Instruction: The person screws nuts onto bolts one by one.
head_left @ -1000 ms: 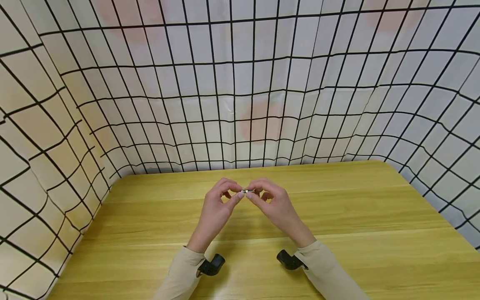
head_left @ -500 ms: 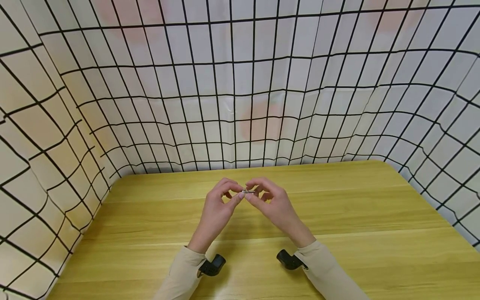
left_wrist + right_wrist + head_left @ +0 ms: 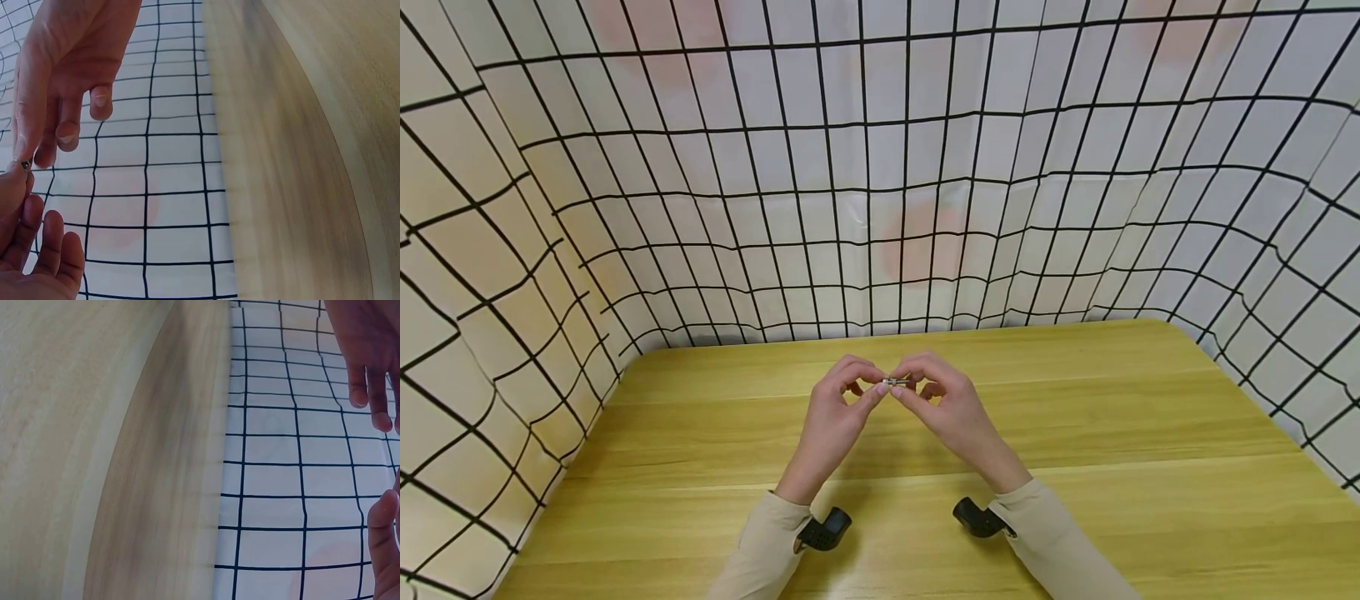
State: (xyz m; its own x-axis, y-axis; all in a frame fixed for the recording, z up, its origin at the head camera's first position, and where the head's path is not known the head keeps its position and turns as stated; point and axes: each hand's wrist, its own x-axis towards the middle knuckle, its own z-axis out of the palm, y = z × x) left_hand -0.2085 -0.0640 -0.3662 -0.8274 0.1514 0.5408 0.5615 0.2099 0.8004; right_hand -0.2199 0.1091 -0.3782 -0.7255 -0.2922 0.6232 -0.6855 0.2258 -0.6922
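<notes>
A small silver metal piece with a thin shaft is held up over the table between both hands. My left hand pinches its left end between thumb and index finger. From the other side, my right hand has its thumb and index fingertip around the middle, the shaft pointing toward that palm. The left wrist view shows just a dark glint of the metal piece where the fingertips of the two hands meet. In the right wrist view the piece is out of frame, and only parts of both hands appear at the right edge.
A wooden table with light grain lies beneath the hands. White curtain with a black grid stands along its back and sides. Black wrist cameras stick out from the beige sleeves.
My right index fingertip lifted slightly off the metal piece half a second ago and is now back on it. The left hand keeps its pinch, almost unmoved.
</notes>
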